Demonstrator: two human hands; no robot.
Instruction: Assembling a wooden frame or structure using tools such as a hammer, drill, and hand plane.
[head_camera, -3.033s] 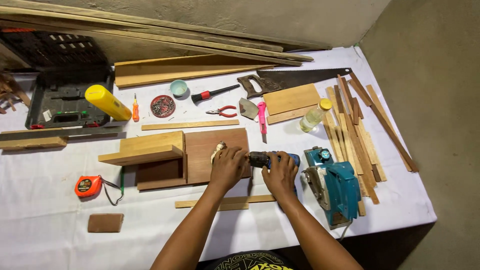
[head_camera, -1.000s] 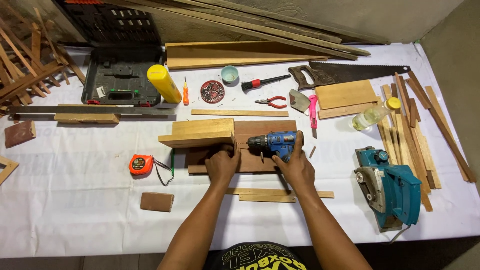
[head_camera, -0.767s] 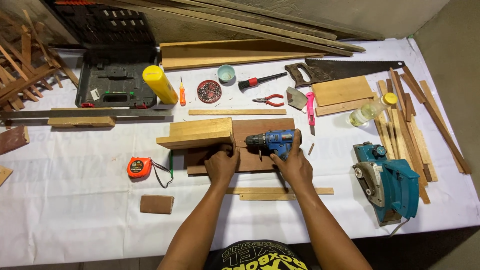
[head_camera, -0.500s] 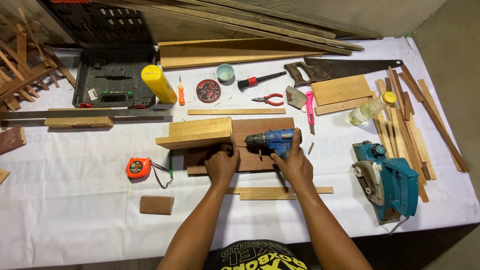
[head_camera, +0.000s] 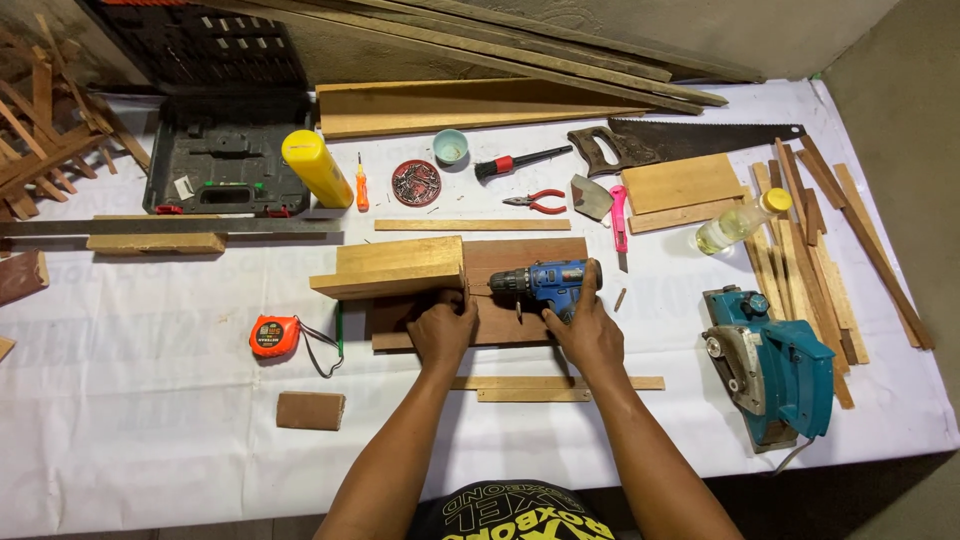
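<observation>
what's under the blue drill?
The drill lies sideways on a dark brown board, right hand on its grip. Beneath the board, white table cloth. The bit tip is hidden by the left hand.

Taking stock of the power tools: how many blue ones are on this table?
2. The blue cordless drill lies on the dark board, gripped by the right hand. The blue electric planer sits at the table's right. None seems hidden.

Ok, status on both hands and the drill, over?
Right hand gripping blue drill. Left hand steadying pale wood block on brown board. Bit at the joint, nothing blocking.
</observation>
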